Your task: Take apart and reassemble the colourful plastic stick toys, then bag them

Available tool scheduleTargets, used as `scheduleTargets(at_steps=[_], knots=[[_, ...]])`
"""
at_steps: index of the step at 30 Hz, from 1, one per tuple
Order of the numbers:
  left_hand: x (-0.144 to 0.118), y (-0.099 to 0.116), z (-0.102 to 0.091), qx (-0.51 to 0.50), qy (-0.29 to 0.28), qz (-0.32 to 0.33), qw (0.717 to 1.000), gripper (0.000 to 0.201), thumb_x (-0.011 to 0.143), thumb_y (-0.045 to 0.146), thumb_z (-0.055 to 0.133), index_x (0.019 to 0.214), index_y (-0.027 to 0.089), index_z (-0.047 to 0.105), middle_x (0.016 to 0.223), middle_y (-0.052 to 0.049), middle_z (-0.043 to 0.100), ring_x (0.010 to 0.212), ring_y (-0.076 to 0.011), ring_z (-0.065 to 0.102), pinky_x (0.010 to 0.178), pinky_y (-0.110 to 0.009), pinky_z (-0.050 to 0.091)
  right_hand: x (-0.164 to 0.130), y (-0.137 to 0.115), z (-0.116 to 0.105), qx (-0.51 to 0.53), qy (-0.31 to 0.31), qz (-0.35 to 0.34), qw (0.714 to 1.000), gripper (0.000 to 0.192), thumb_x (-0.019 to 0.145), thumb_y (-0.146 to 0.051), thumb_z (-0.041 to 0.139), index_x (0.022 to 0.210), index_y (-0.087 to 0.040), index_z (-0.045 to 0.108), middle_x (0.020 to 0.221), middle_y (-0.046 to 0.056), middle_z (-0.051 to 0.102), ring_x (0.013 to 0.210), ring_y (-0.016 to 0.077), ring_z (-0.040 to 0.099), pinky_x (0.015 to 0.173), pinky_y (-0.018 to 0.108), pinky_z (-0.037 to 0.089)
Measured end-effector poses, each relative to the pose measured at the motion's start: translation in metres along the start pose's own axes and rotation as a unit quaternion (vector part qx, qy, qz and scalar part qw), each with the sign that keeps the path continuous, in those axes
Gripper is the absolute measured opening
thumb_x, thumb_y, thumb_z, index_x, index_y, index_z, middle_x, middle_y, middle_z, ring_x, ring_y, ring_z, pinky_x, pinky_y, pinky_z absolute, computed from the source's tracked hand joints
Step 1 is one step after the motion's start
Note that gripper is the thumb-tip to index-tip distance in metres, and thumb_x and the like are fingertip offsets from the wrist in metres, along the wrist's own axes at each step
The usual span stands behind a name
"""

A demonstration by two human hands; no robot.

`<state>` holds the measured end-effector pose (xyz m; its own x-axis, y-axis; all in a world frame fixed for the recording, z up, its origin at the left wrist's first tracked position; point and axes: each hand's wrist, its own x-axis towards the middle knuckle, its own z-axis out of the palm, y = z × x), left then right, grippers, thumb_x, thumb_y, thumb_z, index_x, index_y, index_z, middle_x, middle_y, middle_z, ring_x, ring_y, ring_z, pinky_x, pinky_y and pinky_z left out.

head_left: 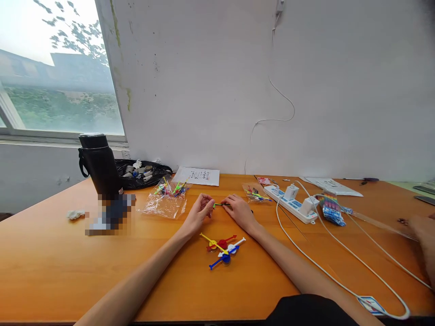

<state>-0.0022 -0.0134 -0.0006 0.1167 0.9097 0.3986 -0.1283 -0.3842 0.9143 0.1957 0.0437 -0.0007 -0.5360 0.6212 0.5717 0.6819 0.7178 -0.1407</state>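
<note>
My left hand [201,213] is closed, pinching a small green piece [214,206] that shows at its fingertips. Facing it across a narrow gap, my right hand [239,213] has its fingers closed on a thin black stick [221,204], which reaches toward the green piece. Whether the two pieces touch is too small to tell. On the table between my forearms lie arrow spinners: a yellow spinner [213,245], a red spinner [222,243], a white spinner [232,248] and a blue spinner [225,259], overlapping one another.
Clear bags of spinner parts [166,199] [255,194] lie beyond my hands. A black thermos [98,167] stands left, before a black plastic bag [144,181]. To the right are a power strip [301,213] with looping white cables [316,240] and another person's hand [423,231].
</note>
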Motion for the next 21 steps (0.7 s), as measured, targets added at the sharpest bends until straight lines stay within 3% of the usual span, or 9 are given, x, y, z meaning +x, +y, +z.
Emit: scheduleTargets(at_steps=[6,10,15,18,21], knots=[[-0.003,0.008,0.001,-0.012,-0.032,-0.043,0.998,0.039,0.093,0.057,0.050,0.103,0.020,0.048,0.076,0.002,0.057,0.060,-0.0087,0.049,0.057,-0.021,0.039,-0.003,-0.016,-0.014,0.094,0.050,-0.002,0.994,0.018,0.100,-0.026,0.051,0.111,-0.023,0.065,0.108,0.006,0.067,0.105,0.0218,0.060,0.094,0.038,0.048],[-0.005,0.003,0.001,0.023,-0.060,-0.054,0.996,0.040,0.094,0.059,0.048,0.103,0.020,0.048,0.066,0.005,0.053,0.054,-0.0089,0.044,0.052,-0.021,0.033,-0.012,-0.033,-0.024,0.178,0.014,-0.037,0.983,0.028,0.096,-0.036,0.058,0.123,-0.025,0.059,0.110,0.006,0.064,0.103,0.0205,0.060,0.091,0.035,0.049],[-0.007,-0.004,0.003,0.034,-0.097,-0.068,0.992,0.039,0.094,0.059,0.048,0.103,0.021,0.047,0.068,0.005,0.052,0.056,-0.0096,0.045,0.053,-0.021,0.032,-0.020,-0.040,-0.023,0.214,-0.017,-0.041,0.976,0.026,0.093,-0.039,0.062,0.113,-0.022,0.062,0.093,0.003,0.063,0.084,0.0165,0.060,0.078,0.029,0.049],[-0.009,-0.001,0.004,0.065,-0.125,-0.070,0.988,0.040,0.097,0.059,0.040,0.105,0.021,0.047,0.069,0.003,0.057,0.059,-0.0116,0.048,0.057,-0.023,0.036,-0.021,-0.036,-0.023,0.223,-0.015,-0.015,0.974,0.025,0.093,-0.041,0.061,0.108,-0.021,0.062,0.088,0.002,0.065,0.079,0.0156,0.060,0.075,0.028,0.049],[-0.011,0.006,0.005,0.123,-0.150,-0.060,0.979,0.042,0.099,0.058,0.032,0.104,0.020,0.050,0.070,0.001,0.060,0.062,-0.0134,0.049,0.063,-0.025,0.040,-0.018,-0.021,-0.029,0.172,0.030,0.063,0.983,0.023,0.094,-0.041,0.058,0.104,-0.021,0.061,0.087,0.002,0.068,0.079,0.0163,0.063,0.073,0.027,0.048]])
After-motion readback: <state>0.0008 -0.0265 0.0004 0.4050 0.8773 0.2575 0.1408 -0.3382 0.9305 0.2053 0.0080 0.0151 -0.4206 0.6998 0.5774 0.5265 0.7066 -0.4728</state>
